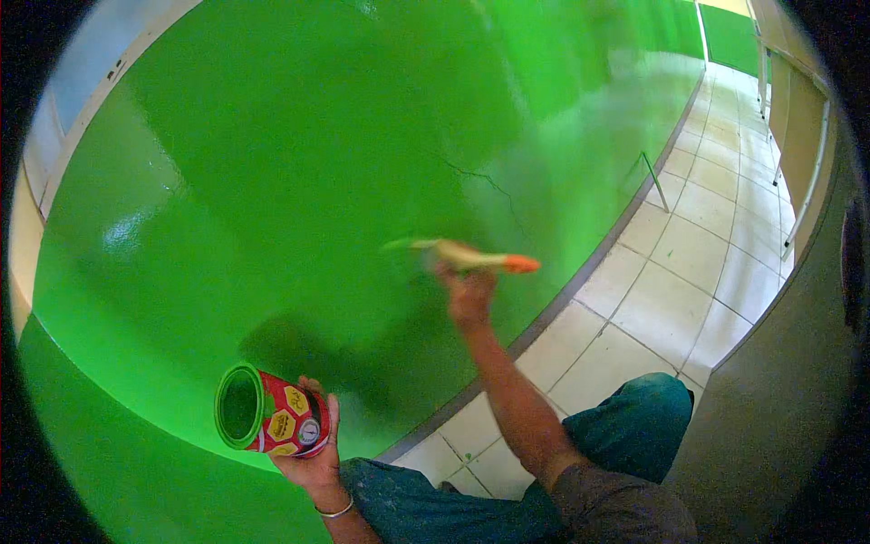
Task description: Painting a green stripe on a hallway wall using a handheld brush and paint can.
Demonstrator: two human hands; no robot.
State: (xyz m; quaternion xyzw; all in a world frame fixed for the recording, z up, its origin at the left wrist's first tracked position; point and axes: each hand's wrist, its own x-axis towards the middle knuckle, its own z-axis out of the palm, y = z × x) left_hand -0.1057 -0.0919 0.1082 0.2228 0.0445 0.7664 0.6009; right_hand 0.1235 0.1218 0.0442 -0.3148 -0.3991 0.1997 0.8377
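My left hand (314,457) grips a red paint can (289,415) from below and behind, at the lower left. The can is tilted, and green paint coats its rim and inside. In my right hand (469,289) is a paintbrush (476,258), blurred by motion, with a pale handle that ends in orange. Its green-tipped bristles point left and lie at or close to the glossy green wall (306,204); whether they touch is hard to tell. A dark shadow falls on the wall between my hands.
Cream floor tiles (686,258) run along the wall's base, past a grey skirting strip (564,296). A thin green stick (656,182) leans against the wall there. Board-like furniture with metal legs (802,143) stands at the right. A window frame (102,88) borders the upper left.
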